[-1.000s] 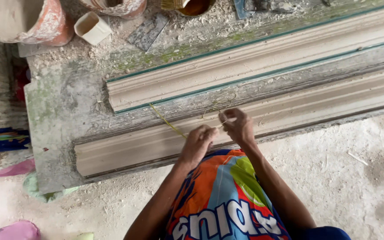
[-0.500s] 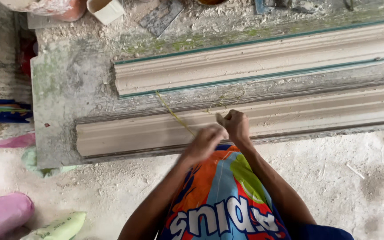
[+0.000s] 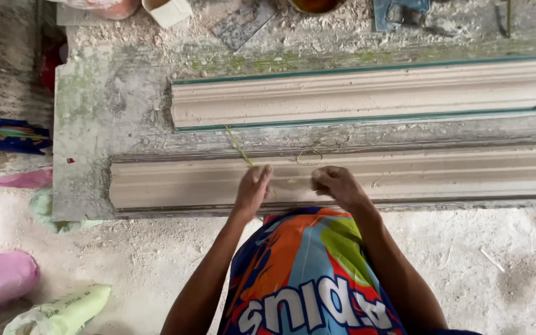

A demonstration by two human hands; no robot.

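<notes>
left hand [image 3: 252, 191] pinching fibre strand [image 3: 239, 147], near moulding [image 3: 404, 177]

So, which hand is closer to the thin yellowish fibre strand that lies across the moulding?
The left. The left hand pinches the fibre strand at its lower end, over the near moulding. The right hand is farther off to the right, also over that moulding.

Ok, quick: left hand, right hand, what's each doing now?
Left hand: closed, pinching a thin yellowish fibre strand over the near moulding.
Right hand: closed; whether it holds anything cannot be told.
</notes>
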